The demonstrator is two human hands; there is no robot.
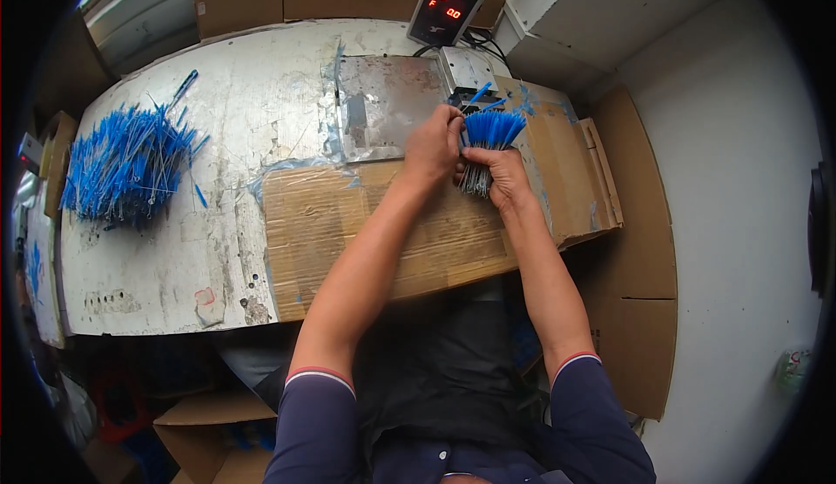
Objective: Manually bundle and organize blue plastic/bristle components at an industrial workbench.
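Note:
My right hand [505, 175] is closed round an upright bundle of thin wire brushes [495, 127], their blue ends fanning up and their grey wire stems showing below the thumb. Pressed close to the bundle's left side is my left hand [431, 144], its fingers closed in a pinch. A couple of loose blue-ended brushes [479, 94] slant up and right from its fingertips; the exact grip is partly hidden. Both hands are just above the table's far right part, in front of a small metal box [468, 70].
A large heap of blue-ended brushes [131, 166] lies on the worn white table [235, 92], with a pen [183, 89] behind it. A metal plate [383, 92], flattened cardboard [366, 240] and a digital display [447, 9] are nearby. Cardboard and a wall [740, 188] stand at right.

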